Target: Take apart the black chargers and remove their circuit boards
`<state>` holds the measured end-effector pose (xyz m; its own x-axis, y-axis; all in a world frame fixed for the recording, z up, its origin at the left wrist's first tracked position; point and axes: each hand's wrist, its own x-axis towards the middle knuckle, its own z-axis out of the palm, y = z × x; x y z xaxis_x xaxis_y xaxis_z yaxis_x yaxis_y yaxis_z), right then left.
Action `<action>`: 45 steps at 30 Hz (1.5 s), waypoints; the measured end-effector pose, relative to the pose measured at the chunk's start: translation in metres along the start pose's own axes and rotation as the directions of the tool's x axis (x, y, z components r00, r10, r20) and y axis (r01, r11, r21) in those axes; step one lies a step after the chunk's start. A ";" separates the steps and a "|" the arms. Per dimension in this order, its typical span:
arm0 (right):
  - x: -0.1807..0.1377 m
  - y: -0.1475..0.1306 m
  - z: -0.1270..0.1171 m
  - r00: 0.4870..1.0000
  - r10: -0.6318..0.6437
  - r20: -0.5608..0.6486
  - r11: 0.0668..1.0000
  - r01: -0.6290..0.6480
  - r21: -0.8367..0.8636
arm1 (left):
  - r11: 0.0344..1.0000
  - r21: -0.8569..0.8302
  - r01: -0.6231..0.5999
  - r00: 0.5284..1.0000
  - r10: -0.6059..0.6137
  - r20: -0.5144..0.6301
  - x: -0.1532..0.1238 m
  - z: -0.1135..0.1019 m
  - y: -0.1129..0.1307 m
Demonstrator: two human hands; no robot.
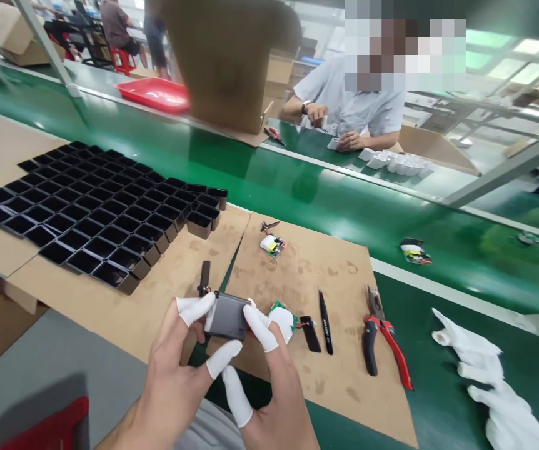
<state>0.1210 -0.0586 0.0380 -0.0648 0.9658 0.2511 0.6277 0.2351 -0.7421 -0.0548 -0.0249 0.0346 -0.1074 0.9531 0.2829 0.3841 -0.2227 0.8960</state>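
Between my hands is a small dark grey plastic case (228,317), tilted with a broad face toward me. My left hand (180,356) grips its left side, with white finger cots on the fingertips. At the case's right edge my right hand (274,381) holds on, its index finger on the corner and its thumb lower down. A small black part (205,275) with wires shows just behind the left fingertips. To the right lies a green circuit board (279,320) with a white pad, wired to a flat black piece (311,334). Black tweezers (325,322) lie alongside.
Red-and-black pliers (382,340) rest on the cardboard sheet (339,381). Rows of black open boxes (105,212) stand at left. Circuit assemblies (273,245) lie further back, one on the green belt (307,187). White gloves (499,381) lie at right. A co-worker (354,106) handles white parts opposite.
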 end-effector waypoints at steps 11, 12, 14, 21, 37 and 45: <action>0.004 0.013 0.012 0.948 -0.139 -0.285 0.967 0.067 -0.247 | 0.997 -0.061 0.054 0.982 -0.042 0.183 -0.013 0.011 -0.012; 0.003 0.012 0.013 0.943 -0.171 -0.286 0.961 0.095 -0.260 | 0.998 -0.018 0.067 0.974 -0.061 0.219 -0.013 0.013 -0.014; 0.002 0.010 0.014 0.932 -0.214 -0.291 0.951 0.130 -0.282 | 0.996 0.057 0.063 0.946 -0.077 0.313 -0.013 0.017 -0.019; 0.012 0.009 -0.013 0.979 -0.066 -0.191 0.993 0.047 -0.104 | 0.991 0.108 -0.073 0.880 0.013 0.476 -0.004 0.028 -0.020; 0.044 0.017 -0.056 0.987 -0.153 0.056 0.985 0.157 -0.072 | 0.971 -0.023 -0.236 0.695 0.185 0.695 -0.010 -0.021 -0.013; -0.004 0.004 -0.038 0.954 -0.242 -0.179 0.967 0.223 -0.120 | 0.993 -0.010 -0.121 0.796 0.103 0.596 0.006 0.012 -0.004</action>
<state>0.1532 -0.0661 0.0572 -0.0746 0.8444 0.5305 0.6861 0.4295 -0.5871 -0.0459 -0.0154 0.0283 0.5011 0.8579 0.1135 0.3849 -0.3384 0.8587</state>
